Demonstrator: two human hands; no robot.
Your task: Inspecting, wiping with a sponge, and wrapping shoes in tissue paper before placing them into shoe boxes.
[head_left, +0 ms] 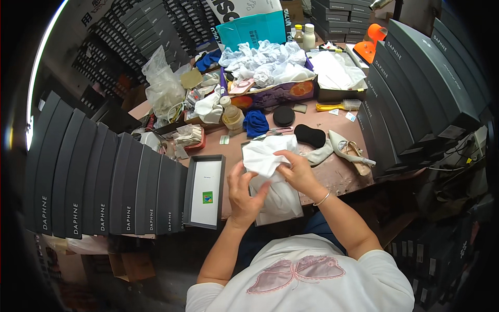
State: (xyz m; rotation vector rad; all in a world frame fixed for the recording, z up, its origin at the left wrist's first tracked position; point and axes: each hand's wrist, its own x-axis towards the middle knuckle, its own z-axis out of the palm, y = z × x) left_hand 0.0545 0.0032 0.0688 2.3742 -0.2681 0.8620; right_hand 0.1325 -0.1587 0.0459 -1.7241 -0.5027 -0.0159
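The worktable [332,174] is brown and scuffed, and it is very full. Tall rows of dark grey shoe boxes [104,182] stand on the person's left, and more dark boxes [416,88] lean in a stack on the right. Even more boxes are piled up against the back of the room. At the far side of the table sits a purple carton [270,93] stuffed with crumpled white paper, and a teal paper bag [252,28] stands behind it. A blue cloth [255,124], a round black lid [284,115] and a black shoe insert [310,135] lie in the middle. A cream pointed high-heel shoe [349,150] lies on its side near the right stack. A box lid [205,191] lies upside down just left of the hands, showing its white inside with a small green sticker.

Right in front of the person is an open shoe box [278,205] lined with white tissue paper [265,156]. Both hands are busy with that paper, above the box. The left hand [244,195] is curled, with its fingers pinching the lower fold of the sheet. The right hand [299,169], with a thin bangle on the wrist, has its fingers bent and closed on the top part of the paper. The two hands are close together, not quite touching, with the paper bunched between them.
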